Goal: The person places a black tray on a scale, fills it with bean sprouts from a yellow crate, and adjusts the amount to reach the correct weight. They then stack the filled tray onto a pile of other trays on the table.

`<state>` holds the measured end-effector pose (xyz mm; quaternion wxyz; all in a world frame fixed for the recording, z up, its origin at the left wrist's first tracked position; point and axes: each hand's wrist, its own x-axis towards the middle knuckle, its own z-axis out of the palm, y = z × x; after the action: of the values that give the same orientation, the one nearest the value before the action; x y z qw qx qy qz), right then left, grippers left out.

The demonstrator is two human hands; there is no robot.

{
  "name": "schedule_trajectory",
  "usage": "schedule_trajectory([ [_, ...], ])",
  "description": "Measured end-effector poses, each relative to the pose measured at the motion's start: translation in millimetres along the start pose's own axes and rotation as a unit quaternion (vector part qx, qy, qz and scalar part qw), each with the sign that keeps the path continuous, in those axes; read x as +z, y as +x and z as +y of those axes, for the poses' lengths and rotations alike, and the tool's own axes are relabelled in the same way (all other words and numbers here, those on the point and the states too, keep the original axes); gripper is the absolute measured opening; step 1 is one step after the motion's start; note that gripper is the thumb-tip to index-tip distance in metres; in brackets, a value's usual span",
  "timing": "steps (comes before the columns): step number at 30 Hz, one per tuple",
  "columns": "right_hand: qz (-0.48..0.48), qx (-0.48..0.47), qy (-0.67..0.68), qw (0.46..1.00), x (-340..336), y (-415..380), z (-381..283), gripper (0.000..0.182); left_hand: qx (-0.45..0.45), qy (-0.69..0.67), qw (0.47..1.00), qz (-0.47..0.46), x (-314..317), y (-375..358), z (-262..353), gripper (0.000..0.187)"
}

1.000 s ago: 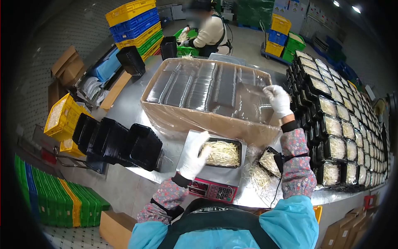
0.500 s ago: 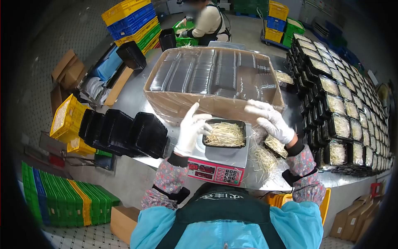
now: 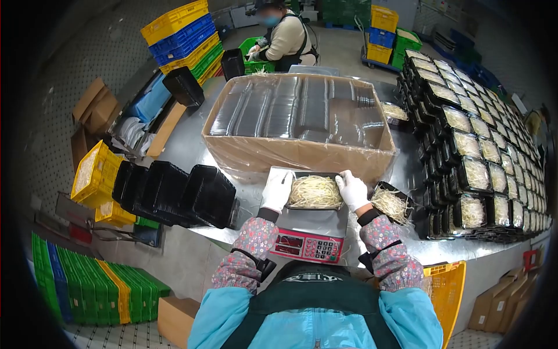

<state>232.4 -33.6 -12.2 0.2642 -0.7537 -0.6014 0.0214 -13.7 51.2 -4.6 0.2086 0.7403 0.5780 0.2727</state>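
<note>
A black plastic tray (image 3: 334,206) filled with bean sprouts (image 3: 314,192) sits over the plate of a red-fronted weighing scale (image 3: 307,245). My left hand (image 3: 276,191), in a white glove, grips the tray's left side. On the opposite side, my gloved right hand (image 3: 353,192) has its fingers closed at the rim. Parts of both short sides are hidden under the fingers. Just right of the scale, a second black tray (image 3: 406,216) holds more sprouts, some hanging over its edge.
Behind the scale stands a large carton (image 3: 290,156) of clear plastic lids. Empty black trays (image 3: 206,192) are stacked at left. Wrapped sprout packs (image 3: 472,212) form a high pile at right. A co-worker (image 3: 288,38) bends over a green crate (image 3: 251,45) at the back.
Both hands have come down and inward from above, closing on the tray's two sides. The loose sprouts beside the scale no longer lie in a heap on the table.
</note>
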Motion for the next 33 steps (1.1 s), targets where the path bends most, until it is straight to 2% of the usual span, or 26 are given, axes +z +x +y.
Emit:
schedule_trajectory([
  [1, -0.002, 0.041, 0.144, 0.989, 14.9, 2.3, 10.4, 0.019, 0.038, -0.187, 0.981, -0.022, 17.4, 9.1, -25.4, 0.029],
  [2, -0.005, 0.083, 0.286, 0.955, 30.7, 4.3, 18.9, 0.018, 0.040, -0.187, 0.981, -0.023, 18.4, 8.8, -30.0, 0.029],
  [3, -0.043, 0.146, 0.459, 0.875, 37.1, 8.1, 19.7, 0.013, 0.018, -0.278, 0.960, -0.039, 14.9, 7.5, -27.4, 0.030],
  [4, -0.039, 0.149, 0.459, 0.875, 40.9, 8.1, 23.1, 0.013, -0.005, -0.367, 0.928, -0.055, 12.2, 7.6, -23.8, 0.031],
  [5, -0.058, 0.182, 0.509, 0.839, 43.9, 7.9, 27.0, 0.011, -0.048, -0.439, 0.893, -0.084, 8.8, 6.7, -20.7, 0.030],
  [6, -0.078, 0.214, 0.557, 0.799, 42.4, 7.3, 26.4, 0.011, -0.047, -0.441, 0.892, -0.087, 11.7, 5.1, -18.6, 0.030],
  [8, -0.046, 0.210, 0.572, 0.792, 43.5, 8.1, 19.1, 0.011, -0.098, -0.512, 0.850, -0.073, 14.3, 3.1, -14.3, 0.027],
  [12, -0.001, 0.193, 0.538, 0.820, 46.7, -0.8, 18.7, 0.013, -0.090, -0.459, 0.883, -0.040, 22.1, 1.8, -21.6, 0.027],
  [14, -0.037, 0.192, 0.519, 0.832, 33.1, -8.5, 20.5, 0.023, -0.147, -0.433, 0.887, -0.070, 0.6, -10.5, -11.5, 0.031],
  [15, -0.144, 0.261, 0.479, 0.826, -23.3, -19.8, -2.6, 0.033, -0.114, -0.402, 0.906, -0.076, 1.0, -15.2, -23.9, 0.031],
  [16, -0.132, 0.196, 0.448, 0.862, -15.0, -31.0, 10.9, 0.036, -0.166, -0.437, 0.873, -0.140, -12.8, -27.7, -22.1, 0.034],
  [17, -0.272, 0.274, 0.486, 0.784, -51.4, -38.3, -4.8, 0.038, -0.216, -0.442, 0.850, -0.190, -36.6, -43.0, -6.7, 0.035],
  [18, -0.266, 0.283, 0.534, 0.751, -32.0, -53.6, 5.6, 0.041, -0.227, -0.476, 0.823, -0.213, -21.4, -50.3, -31.6, 0.032],
  [19, -0.245, 0.290, 0.619, 0.688, -25.2, -64.4, 4.0, 0.039, -0.258, -0.544, 0.765, -0.229, -28.3, -64.8, -18.8, 0.026],
  [20, -0.206, 0.289, 0.642, 0.679, -19.3, -69.9, 2.9, 0.030, -0.256, -0.604, 0.720, -0.226, -24.4, -72.5, -20.0, 0.028],
  [22, -0.148, 0.305, 0.668, 0.663, -15.8, -77.4, -4.2, 0.028, -0.227, -0.647, 0.698, -0.208, -16.5, -79.6, -20.8, 0.020],
  [25, -0.077, 0.277, 0.687, 0.668, -24.3, -90.9, -11.9, 0.027, -0.195, -0.643, 0.714, -0.195, -16.2, -76.1, -7.0, 0.014],
  [26, -0.083, 0.272, 0.683, 0.673, -30.4, -97.4, -11.0, 0.028, -0.156, -0.619, 0.740, -0.211, -14.3, -69.9, -4.9, 0.013],
  [28, -0.133, 0.294, 0.665, 0.673, -56.6, -109.6, -7.4, 0.030, -0.128, -0.597, 0.754, -0.242, -31.0, -64.4, 28.7, 0.014],
  [29, -0.210, 0.279, 0.607, 0.714, -78.9, -113.0, 3.5, 0.030, -0.119, -0.581, 0.759, -0.269, -23.8, -54.5, 25.5, 0.015],
  [30, -0.195, 0.285, 0.607, 0.716, -92.4, -116.4, 16.3, 0.030, -0.110, -0.564, 0.764, -0.293, -17.6, -47.0, 22.8, 0.016],
  [31, -0.116, 0.215, 0.522, 0.817, -104.3, -119.2, 27.9, 0.031, -0.086, -0.564, 0.752, -0.329, -19.2, -43.2, 40.1, 0.020],
  [32, -0.037, 0.140, 0.419, 0.896, -115.6, -121.4, 38.9, 0.033, -0.081, -0.564, 0.749, -0.339, -19.7, -42.0, 59.0, 0.020],
  [33, -0.002, 0.105, 0.484, 0.869, -123.0, -123.4, 53.1, 0.047, -0.065, -0.544, 0.739, -0.391, -23.2, -46.6, 87.6, 0.020],
])
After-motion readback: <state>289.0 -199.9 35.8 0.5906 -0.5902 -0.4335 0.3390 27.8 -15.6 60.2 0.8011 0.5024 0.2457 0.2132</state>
